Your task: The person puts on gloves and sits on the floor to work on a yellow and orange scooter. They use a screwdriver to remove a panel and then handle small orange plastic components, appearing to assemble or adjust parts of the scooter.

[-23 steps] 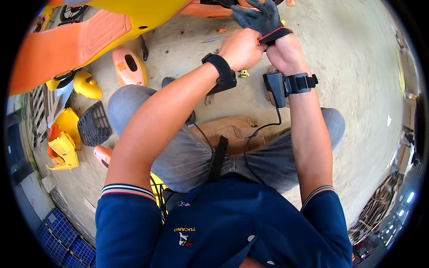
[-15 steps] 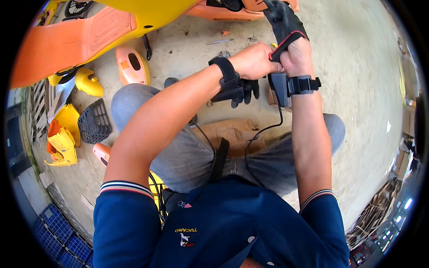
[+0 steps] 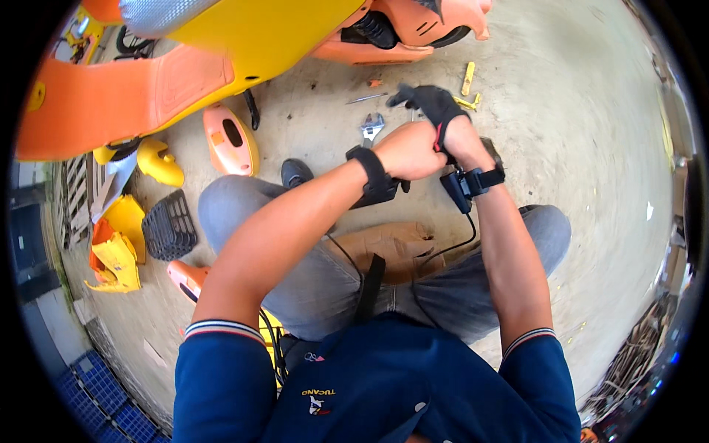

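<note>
My left hand (image 3: 410,150), ungloved, is closed, its fingers pinching the red-edged cuff of a black glove (image 3: 443,111). That glove covers my right hand (image 3: 425,100), whose fingers stretch out to the left and are partly blurred. Under my left hand a bit of black material (image 3: 402,184) shows; most of it is hidden. A black strap (image 3: 371,171) rings my left wrist. On the right wrist sits a strapped black device (image 3: 458,188) with a cable. Just beyond my hands an adjustable wrench (image 3: 372,127) lies on the floor.
A yellow and orange scooter body (image 3: 258,44) fills the far left. Loose on the floor are an orange-yellow shell (image 3: 231,140), a thin metal tool (image 3: 367,97), a yellow-handled tool (image 3: 468,77) and a black basket (image 3: 170,225). Brown cardboard (image 3: 391,251) lies between my knees.
Both hands have come nearer, and my right hand has swung from pointing away to pointing left. My left hand keeps hold of the cuff. The wrench shows more fully.
</note>
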Tool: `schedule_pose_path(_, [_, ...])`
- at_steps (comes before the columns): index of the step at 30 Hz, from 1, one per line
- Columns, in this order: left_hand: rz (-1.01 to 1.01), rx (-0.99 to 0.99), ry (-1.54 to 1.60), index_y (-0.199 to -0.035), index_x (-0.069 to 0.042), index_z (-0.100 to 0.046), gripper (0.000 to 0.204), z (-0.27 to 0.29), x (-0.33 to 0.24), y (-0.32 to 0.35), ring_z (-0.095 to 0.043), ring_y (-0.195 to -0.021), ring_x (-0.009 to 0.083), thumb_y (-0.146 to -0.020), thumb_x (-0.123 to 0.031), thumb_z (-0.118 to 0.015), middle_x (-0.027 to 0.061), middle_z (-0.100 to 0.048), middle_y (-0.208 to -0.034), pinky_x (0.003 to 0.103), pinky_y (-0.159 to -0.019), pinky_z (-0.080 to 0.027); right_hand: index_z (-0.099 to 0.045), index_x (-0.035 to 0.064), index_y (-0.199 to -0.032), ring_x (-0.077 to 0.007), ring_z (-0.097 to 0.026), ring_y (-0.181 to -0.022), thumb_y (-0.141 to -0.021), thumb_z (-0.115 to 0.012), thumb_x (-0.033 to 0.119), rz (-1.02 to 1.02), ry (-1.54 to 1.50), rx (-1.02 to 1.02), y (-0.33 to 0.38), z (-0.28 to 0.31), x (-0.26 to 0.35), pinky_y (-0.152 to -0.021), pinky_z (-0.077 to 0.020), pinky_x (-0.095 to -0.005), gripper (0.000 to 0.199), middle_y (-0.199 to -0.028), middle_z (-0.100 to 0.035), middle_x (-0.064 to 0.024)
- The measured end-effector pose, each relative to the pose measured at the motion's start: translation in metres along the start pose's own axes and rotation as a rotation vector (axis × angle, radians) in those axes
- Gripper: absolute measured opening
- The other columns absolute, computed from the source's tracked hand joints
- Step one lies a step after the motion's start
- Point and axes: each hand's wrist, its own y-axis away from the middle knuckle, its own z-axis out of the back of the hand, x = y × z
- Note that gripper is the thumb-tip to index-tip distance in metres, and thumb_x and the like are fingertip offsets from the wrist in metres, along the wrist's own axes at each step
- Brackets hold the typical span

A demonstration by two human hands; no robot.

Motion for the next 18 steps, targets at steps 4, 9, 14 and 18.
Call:
schedule_pose_path(4, [0.096, -0.109, -0.162, -0.073, 0.001, -0.065, 0.025, 0.001, -0.002, 0.007, -0.064, -0.069, 0.0351, -0.075, -0.024, -0.065, 0.0209, -0.063, -0.068, 0.042, -0.066, -0.050, -0.066, 0.0070, -0.106, -0.0325, -0.061, -0.091, -0.083, -0.053, 0.012, 0.030, 0.223, 0.019, 0.017, -0.002, -0.016, -0.082, -0.0472, -0.0373, 0.026, -0.099, -0.066, -0.0172])
schedule_pose_path(9, [-0.067, -0.265, -0.278, -0.086, 0.000, -0.067, 0.025, 0.007, 0.003, 0.006, -0.064, -0.072, 0.0328, -0.079, -0.024, -0.068, 0.0161, -0.066, -0.075, 0.040, -0.066, -0.050, -0.065, 0.0072, -0.099, -0.0387, -0.062, -0.090, -0.084, -0.055, 0.019, -0.199, 0.269, 0.061, 0.054, -0.020, -0.033, -0.075, -0.0488, -0.0432, 0.021, -0.098, -0.065, -0.0211])
schedule_pose_path(14, [-0.095, -0.004, -0.313, -0.091, -0.002, -0.065, 0.019, -0.001, 0.016, 0.006, -0.062, -0.071, 0.0325, -0.078, -0.016, -0.066, 0.0137, -0.064, -0.073, 0.039, -0.065, -0.048, -0.065, 0.0041, -0.095, -0.0378, -0.063, -0.090, -0.084, -0.054, 0.026, -0.339, 0.370, 0.366, 0.065, -0.054, -0.050, -0.079, -0.0484, -0.0432, 0.027, -0.094, -0.066, -0.0228])
schedule_pose_path(18, [-0.068, 0.022, -0.386, -0.091, -0.001, -0.063, 0.016, -0.011, 0.024, 0.009, -0.063, -0.076, 0.0338, -0.076, -0.005, -0.062, 0.0143, -0.064, -0.075, 0.042, -0.068, -0.048, -0.066, 0.0038, -0.094, -0.0353, -0.063, -0.093, -0.085, -0.052, 0.023, -0.333, 0.416, 0.382, 0.070, -0.068, -0.053, -0.083, -0.0470, -0.0412, 0.025, -0.094, -0.067, -0.0212])
